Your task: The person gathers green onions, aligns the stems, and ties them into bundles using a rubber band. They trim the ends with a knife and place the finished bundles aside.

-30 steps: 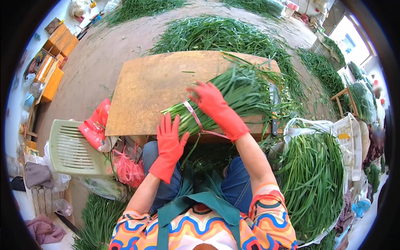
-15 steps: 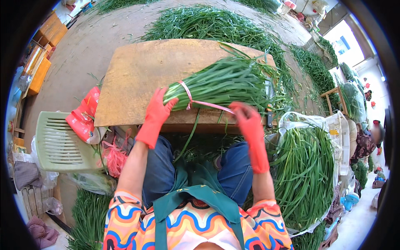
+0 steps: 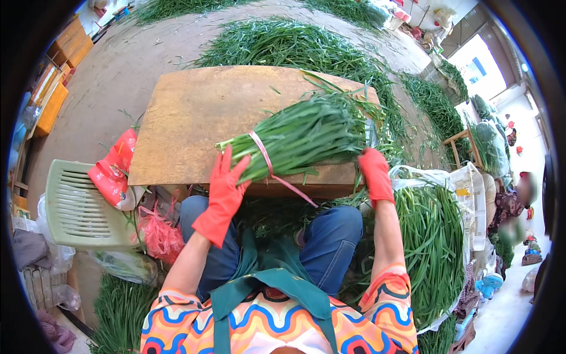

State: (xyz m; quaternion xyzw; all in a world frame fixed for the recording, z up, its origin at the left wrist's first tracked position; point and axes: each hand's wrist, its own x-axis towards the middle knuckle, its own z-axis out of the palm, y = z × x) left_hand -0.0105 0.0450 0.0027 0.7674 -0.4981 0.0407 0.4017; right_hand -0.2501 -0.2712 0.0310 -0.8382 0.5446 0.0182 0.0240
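Observation:
On the wooden board [image 3: 194, 121] lies a bundle of long green leafy stalks [image 3: 306, 133], pale ends leftward, a pink tie [image 3: 259, 150] around it with a loose tail hanging over the near edge. My left hand [image 3: 227, 194], in a red rubber glove, has spread fingers touching the underside of the pale ends. My right hand [image 3: 375, 177], also gloved red, is curled at the bundle's right end, beside a knife blade [image 3: 370, 133]; whether it grips the handle is hidden.
Large leaf piles [image 3: 295, 44] lie beyond the board. A green plastic stool [image 3: 82, 206] with red bags [image 3: 115, 168] is at left. A full sack of stalks [image 3: 427, 248] and a white crate [image 3: 471, 206] stand right. Another person [image 3: 510, 206] is at far right.
My right hand has left the top of the bundle, passed the tie's tail and moved right to the knife. The tail hangs loose. My left hand stays at the pale ends.

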